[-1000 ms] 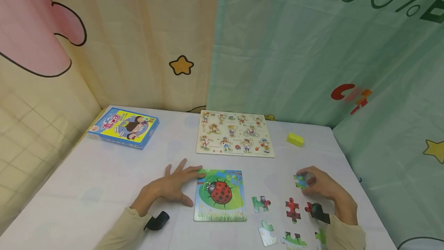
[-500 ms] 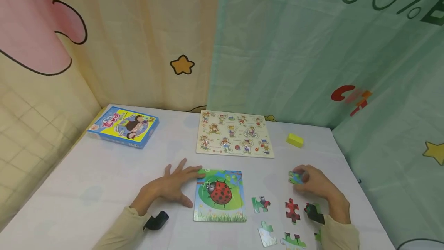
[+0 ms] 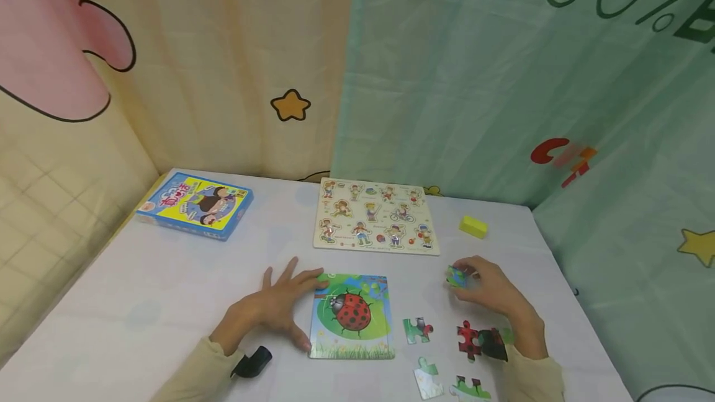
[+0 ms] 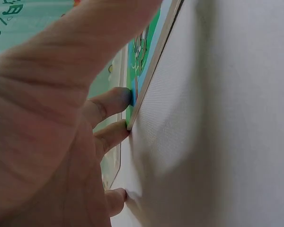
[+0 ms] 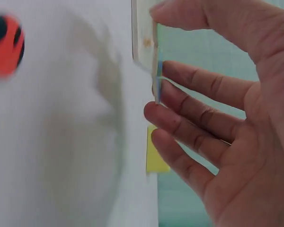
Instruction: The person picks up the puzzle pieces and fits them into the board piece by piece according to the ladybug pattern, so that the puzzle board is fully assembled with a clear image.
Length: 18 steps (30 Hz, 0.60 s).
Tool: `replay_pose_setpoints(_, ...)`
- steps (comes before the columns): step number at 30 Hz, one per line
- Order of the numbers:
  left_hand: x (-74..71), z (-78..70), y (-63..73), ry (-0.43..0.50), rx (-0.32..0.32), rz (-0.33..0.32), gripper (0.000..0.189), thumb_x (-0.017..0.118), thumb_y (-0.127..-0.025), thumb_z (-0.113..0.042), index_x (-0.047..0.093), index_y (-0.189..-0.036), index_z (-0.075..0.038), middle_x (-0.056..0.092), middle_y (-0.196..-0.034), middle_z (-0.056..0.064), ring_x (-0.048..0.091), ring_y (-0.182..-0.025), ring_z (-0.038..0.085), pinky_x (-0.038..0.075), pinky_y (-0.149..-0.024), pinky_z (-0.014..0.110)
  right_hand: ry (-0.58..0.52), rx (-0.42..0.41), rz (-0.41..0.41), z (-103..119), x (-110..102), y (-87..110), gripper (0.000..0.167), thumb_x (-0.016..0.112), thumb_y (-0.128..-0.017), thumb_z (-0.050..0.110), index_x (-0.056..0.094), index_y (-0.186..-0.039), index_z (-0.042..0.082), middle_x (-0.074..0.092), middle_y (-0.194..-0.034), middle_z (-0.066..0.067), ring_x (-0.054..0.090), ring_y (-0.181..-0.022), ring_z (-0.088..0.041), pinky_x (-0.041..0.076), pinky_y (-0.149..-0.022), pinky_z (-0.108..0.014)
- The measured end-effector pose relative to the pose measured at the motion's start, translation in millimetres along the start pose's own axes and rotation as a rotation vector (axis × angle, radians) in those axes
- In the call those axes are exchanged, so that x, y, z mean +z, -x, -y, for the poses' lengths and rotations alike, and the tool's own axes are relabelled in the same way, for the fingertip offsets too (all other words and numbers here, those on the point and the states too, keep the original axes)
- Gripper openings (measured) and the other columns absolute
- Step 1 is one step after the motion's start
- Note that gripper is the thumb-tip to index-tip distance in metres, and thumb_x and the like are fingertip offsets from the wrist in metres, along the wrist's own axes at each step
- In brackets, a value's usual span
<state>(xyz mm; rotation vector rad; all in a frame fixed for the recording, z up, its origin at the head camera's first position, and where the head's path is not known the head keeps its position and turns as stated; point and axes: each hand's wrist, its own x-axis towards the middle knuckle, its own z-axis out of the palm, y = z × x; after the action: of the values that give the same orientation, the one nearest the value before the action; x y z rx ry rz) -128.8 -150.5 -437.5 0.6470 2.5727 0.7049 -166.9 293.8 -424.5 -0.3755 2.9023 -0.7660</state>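
Note:
A square ladybug puzzle board (image 3: 352, 318) lies flat on the table. My left hand (image 3: 274, 308) is spread at its left side; in the left wrist view two fingertips touch the board's edge (image 4: 149, 80). To the right, my right hand (image 3: 488, 287) pinches a green and blue puzzle piece (image 3: 455, 276) between thumb and fingers. The right wrist view shows this piece (image 5: 157, 61) edge-on, lifted off the table. Loose puzzle pieces lie nearer: a green one with a red knob (image 3: 418, 330), a red one (image 3: 467, 340) and a pale green one (image 3: 428, 382).
Behind stands a wooden peg board (image 3: 375, 216) with sports figures. A blue and yellow box (image 3: 195, 205) lies at the back left, a yellow block (image 3: 473, 226) at the back right. Another piece (image 3: 470, 388) is at the front; the right wrist camera (image 3: 494, 345) hides part of others.
My right hand has moved left and slightly away from me, carrying the pinched puzzle piece toward the ladybug board. The left hand stays at the board's left side.

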Motion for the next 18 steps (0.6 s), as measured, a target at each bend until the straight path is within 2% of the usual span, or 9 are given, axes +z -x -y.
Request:
replay_pose_setpoints(4, 5.4, -2.3, -0.4, -0.034, -0.025, 0.000, 0.119, 0.095, -0.048, -0.055, 0.043, -0.151, -0.027, 0.024, -0.166, 0.000, -0.004, -0.152, 0.050, -0.005, -0.108, 0.082, 0.017, -0.051, 0.015, 17.4, 6.0, -5.3, 0.050, 0.082, -0.080, 0.022, 0.064, -0.124, 0.007, 0.064, -0.116, -0.006, 0.060, -0.108, -0.026, 0.052, -0.097, -0.051)
replay_pose_setpoints(8, 9.2, -7.0, -0.1, -0.058, -0.045, -0.009, 0.124, 0.095, -0.045, -0.057, 0.040, -0.151, -0.025, 0.021, -0.167, 0.001, -0.006, -0.151, 0.051, -0.005, -0.107, 0.083, 0.033, -0.059, 0.035, 34.1, 13.2, -9.8, 0.047, 0.079, -0.081, 0.025, 0.065, -0.124, 0.012, 0.062, -0.120, -0.003, 0.060, -0.110, -0.026, 0.053, -0.096, -0.050)
replay_pose_setpoints(13, 10.2, -15.2, 0.5, -0.091, -0.060, -0.028, 0.124, 0.096, -0.043, -0.057, 0.040, -0.149, -0.023, 0.021, -0.166, 0.001, -0.005, -0.151, 0.052, -0.004, -0.106, 0.084, 0.034, -0.093, 0.047, 50.7, 20.9, -11.8, 0.043, 0.078, -0.083, 0.024, 0.065, -0.123, 0.015, 0.063, -0.127, -0.002, 0.060, -0.112, -0.025, 0.052, -0.097, -0.049)
replay_pose_setpoints(18, 13.3, -18.2, -0.9, -0.104, -0.064, -0.033, 0.125, 0.096, -0.043, -0.058, 0.040, -0.149, -0.021, 0.020, -0.166, 0.005, -0.003, -0.150, 0.055, -0.002, -0.104, 0.086, 0.063, -0.167, 0.051, 64.1, 32.9, -13.1, 0.039, 0.077, -0.085, 0.023, 0.068, -0.121, 0.014, 0.064, -0.129, -0.004, 0.059, -0.118, -0.027, 0.048, -0.103, -0.052)
